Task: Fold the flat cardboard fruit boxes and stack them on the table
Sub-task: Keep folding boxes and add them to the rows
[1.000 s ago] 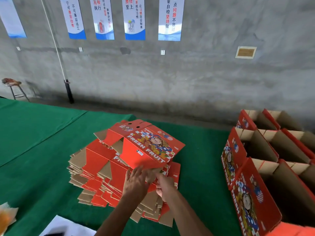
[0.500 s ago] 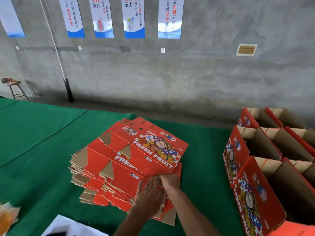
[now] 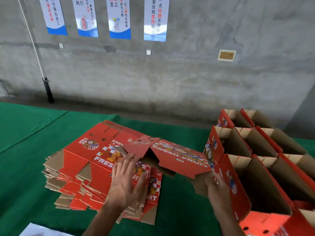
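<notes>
A pile of flat red "FRESH FRUIT" box blanks (image 3: 81, 160) lies on the green table (image 3: 25, 133). One blank (image 3: 177, 157) is lifted off the pile to the right, partly spread open and blurred. My right hand (image 3: 216, 189) grips its near lower edge from beneath. With fingers spread, my left hand (image 3: 126, 183) rests flat on the top of the pile and holds nothing. Folded open-topped boxes (image 3: 255, 150) stand in rows at the right.
A white sheet (image 3: 39, 230) lies at the table's near left edge. A grey concrete wall with hanging posters (image 3: 119, 17) runs behind the table. A black pole (image 3: 47, 89) leans against the wall at the left.
The top blank has come off the pile and swung right toward the folded boxes, held by my right hand. My left hand has let go and now lies flat on the pile.
</notes>
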{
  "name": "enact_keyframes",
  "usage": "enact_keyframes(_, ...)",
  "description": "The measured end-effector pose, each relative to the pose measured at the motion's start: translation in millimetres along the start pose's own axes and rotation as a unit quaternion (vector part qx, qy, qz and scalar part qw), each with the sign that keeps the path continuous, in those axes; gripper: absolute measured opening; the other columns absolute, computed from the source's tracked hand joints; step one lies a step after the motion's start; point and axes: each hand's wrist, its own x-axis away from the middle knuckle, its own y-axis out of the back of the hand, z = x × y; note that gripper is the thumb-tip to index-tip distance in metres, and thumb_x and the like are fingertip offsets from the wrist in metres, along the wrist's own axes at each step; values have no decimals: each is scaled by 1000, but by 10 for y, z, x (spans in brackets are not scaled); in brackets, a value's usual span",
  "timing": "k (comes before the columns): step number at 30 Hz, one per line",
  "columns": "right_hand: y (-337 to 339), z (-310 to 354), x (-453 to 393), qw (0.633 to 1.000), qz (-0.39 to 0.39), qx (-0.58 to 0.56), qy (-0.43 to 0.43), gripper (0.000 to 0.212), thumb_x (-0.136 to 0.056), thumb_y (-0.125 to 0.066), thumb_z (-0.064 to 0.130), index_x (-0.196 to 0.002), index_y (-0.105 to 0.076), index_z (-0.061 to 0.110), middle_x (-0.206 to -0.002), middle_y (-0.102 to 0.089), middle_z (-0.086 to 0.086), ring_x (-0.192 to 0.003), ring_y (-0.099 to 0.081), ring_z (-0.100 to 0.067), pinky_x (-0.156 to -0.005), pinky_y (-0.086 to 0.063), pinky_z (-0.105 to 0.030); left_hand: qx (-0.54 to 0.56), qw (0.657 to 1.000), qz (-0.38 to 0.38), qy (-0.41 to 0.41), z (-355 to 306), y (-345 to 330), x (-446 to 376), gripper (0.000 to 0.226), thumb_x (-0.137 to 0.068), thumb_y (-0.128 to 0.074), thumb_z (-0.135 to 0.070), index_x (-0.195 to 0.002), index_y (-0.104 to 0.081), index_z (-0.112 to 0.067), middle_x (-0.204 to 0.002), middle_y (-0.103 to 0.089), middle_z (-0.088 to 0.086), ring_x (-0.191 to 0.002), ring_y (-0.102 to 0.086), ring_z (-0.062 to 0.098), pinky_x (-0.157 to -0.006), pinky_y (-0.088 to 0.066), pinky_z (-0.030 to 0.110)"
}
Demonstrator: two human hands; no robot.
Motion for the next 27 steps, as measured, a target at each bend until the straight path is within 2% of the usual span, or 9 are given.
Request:
enact_keyframes(3,670,-57,55,1000,8,-16,-21,22,-101,-63,13,-118,-72,25,-110,-77,2,-97,-71,-18,-87,-57,-38,24,999,6,39,11,120,48,75,-93,-39,-76,-158,-23,-43,-171,-9,-8,-158,-5,15,-124,-8,57)
enact_keyframes(7,1276,-50,267,997,65,-20,-29,28,-101,-62,7,-111,-71,32,-89,-78,20,-83,-75,-7,-70,-60,-28,129,989,-16,77,-198,283,279,70,-85,-59,-71,-148,-42,-45,-160,-34,-20,-149,-28,4,-115,-32,45)
enact_keyframes(9,1451,4,348,994,104,16,-10,31,-102,-61,9,-108,-70,38,-89,-77,25,-85,-74,-5,-76,-61,-31,196,976,-8,90,-468,354,407,54,-85,-71,-57,-135,-53,-49,-137,-56,-26,-126,-55,1,-102,-49,27)
enact_keyframes(12,1622,148,466,981,175,74,27,32,-102,-62,12,-112,-68,42,-99,-75,29,-96,-71,4,-79,-57,-17,229,964,-64,119,-926,359,524,39,-88,-79,-14,-109,-68,-45,-106,-73,-19,-97,-68,3,-74,-52,10)
enact_keyframes(14,1722,297,531,970,203,121,62,35,-99,-66,14,-108,-72,47,-102,-75,27,-99,-70,5,-78,-53,-11,210,962,-81,154,-1200,398,528,28,-86,-80,-10,-90,-75,-37,-85,-76,-14,-79,-70,4,-63,-52,18)
enact_keyframes(16,1848,449,568,965,194,155,86,35,-96,-71,19,-95,-75,54,-98,-75,29,-94,-69,9,-75,-52,-15,209,961,-27,178,-1404,501,533,25,-82,-83,-13,-76,-76,-35,-71,-74,-11,-64,-69,3,-60,-55,29)
enact_keyframes(20,2123,678,636,970,162,143,108,26,-90,-76,29,-102,-74,52,-102,-74,30,-98,-68,7,-80,-55,-22,260,941,96,195,-1652,793,580,25,-78,-88,-14,-75,-79,-37,-75,-77,-9,-70,-74,13,-68,-59,27)
enact_keyframes(24,2238,691,801,978,148,67,131,44,-91,-73,21,-125,-62,48,-109,-74,28,-101,-66,12,-67,-52,-5,351,915,77,183,-2005,979,811,17,-76,-84,-15,-76,-83,-32,-75,-78,1,-71,-75,13,-66,-55,17)
enact_keyframes(27,2270,565,930,986,115,7,123,42,-91,-68,25,-129,-62,40,-116,-74,24,-109,-62,16,-89,-46,-19,412,889,35,194,-2138,1015,999,10,-68,-79,-29,-77,-82,-32,-74,-78,5,-66,-73,16,-59,-57,19)
